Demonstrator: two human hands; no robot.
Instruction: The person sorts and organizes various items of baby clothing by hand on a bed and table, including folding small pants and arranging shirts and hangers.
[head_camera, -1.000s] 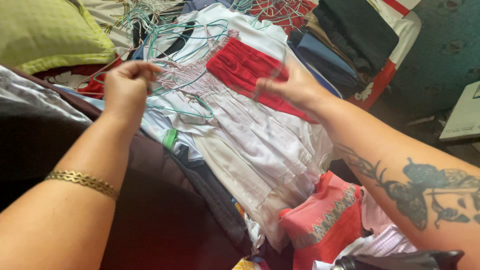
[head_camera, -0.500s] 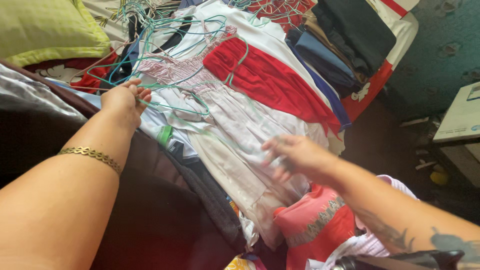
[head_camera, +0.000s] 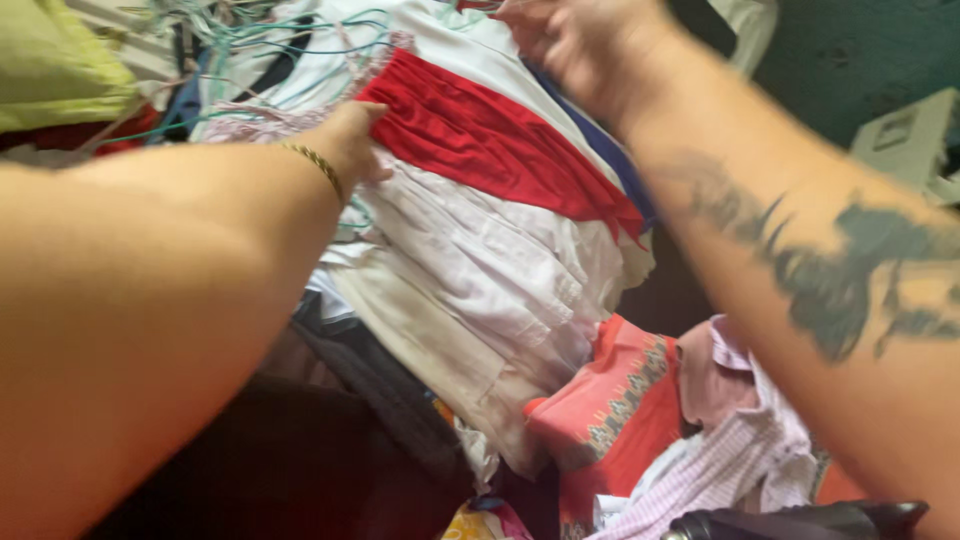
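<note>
A heap of clothes covers the whole surface, with a dark green wall (head_camera: 850, 60) behind at the upper right. The left hand (head_camera: 350, 145) rests on the white dress (head_camera: 480, 260) at the edge of the red cloth (head_camera: 490, 140); whether it grips is hard to tell. The right hand (head_camera: 580, 45) is blurred near the top edge, seemingly pinching white fabric. Tangled wire hangers (head_camera: 250, 40) crowd the upper left beside a green pillow (head_camera: 50, 60). A coral garment (head_camera: 610, 410) and pink checked shirt (head_camera: 740, 460) lie lower right. Little room is left bare.

Two hands: left hand (head_camera: 350, 145), right hand (head_camera: 575, 40); one red garment (head_camera: 490, 140); one pale dress (head_camera: 490, 270); one green pillow (head_camera: 55, 65).
</note>
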